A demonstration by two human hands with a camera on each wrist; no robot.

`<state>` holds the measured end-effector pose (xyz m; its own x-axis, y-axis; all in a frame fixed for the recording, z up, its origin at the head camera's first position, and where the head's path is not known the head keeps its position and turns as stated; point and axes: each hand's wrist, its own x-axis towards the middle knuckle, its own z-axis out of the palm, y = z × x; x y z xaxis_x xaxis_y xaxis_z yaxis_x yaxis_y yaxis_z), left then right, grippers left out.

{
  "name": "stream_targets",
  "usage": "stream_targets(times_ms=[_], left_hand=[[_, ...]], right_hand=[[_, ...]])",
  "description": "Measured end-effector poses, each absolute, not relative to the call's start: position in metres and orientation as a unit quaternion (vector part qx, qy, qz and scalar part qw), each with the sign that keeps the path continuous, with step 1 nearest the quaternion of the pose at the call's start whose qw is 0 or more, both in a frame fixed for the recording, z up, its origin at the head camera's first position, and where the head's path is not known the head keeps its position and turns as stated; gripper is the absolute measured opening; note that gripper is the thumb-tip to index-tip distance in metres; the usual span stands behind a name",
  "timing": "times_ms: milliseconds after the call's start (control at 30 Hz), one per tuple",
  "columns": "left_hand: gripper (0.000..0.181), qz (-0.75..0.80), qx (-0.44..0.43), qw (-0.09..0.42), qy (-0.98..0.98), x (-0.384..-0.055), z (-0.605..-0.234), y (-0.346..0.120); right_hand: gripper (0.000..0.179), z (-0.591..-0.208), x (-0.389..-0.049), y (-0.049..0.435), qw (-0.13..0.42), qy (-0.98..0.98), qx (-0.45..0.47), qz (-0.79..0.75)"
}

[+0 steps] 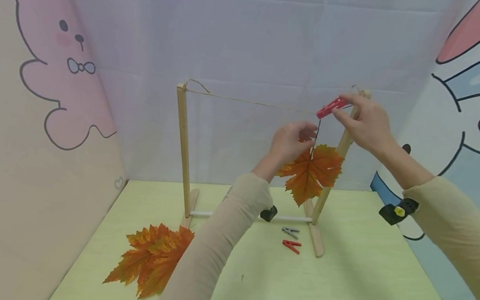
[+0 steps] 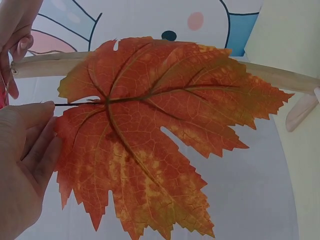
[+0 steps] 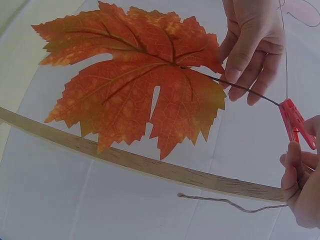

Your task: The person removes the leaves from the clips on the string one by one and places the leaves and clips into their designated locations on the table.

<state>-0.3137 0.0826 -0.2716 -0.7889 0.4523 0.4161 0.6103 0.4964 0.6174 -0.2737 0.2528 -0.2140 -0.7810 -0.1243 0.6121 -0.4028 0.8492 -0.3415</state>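
A red clothespin (image 1: 327,107) sits on the string (image 1: 263,104) near its right end, at the top of a leaf's dark stem. My right hand (image 1: 367,121) pinches the clothespin's handle ends. Below it hangs an orange maple leaf (image 2: 130,120), its stem (image 3: 250,91) reaching up to the clothespin's jaws. My left hand (image 1: 292,141) is beside that stem, fingers and thumb apart and loosely bent, the thumb tip close to it. Whether the thumb touches the stem cannot be told.
A wooden frame (image 1: 183,151) holds the string between two posts. More orange leaves (image 1: 151,259) lie at the table's front left. A grey clothespin (image 1: 290,232) and another red clothespin (image 1: 291,246) lie by the frame's right foot (image 1: 317,242).
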Motion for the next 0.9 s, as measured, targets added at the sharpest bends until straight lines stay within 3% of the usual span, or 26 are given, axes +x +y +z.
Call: stream_targets(times_ms=[333,900], left_hand=[[0.023,-0.423,-0.311,0.079,-0.847,-0.3128,-0.2737,0.0849],[0.016,-0.409,-0.333,0.128,-0.84,-0.3126,-0.2764,0.0799]], right_hand=[[0.04,-0.2153,-0.2734,0.25,0.293,-0.903,0.142,0.278],[0.036,-0.2063,-0.2723,0.2501,0.216,-0.841,0.105,0.484]])
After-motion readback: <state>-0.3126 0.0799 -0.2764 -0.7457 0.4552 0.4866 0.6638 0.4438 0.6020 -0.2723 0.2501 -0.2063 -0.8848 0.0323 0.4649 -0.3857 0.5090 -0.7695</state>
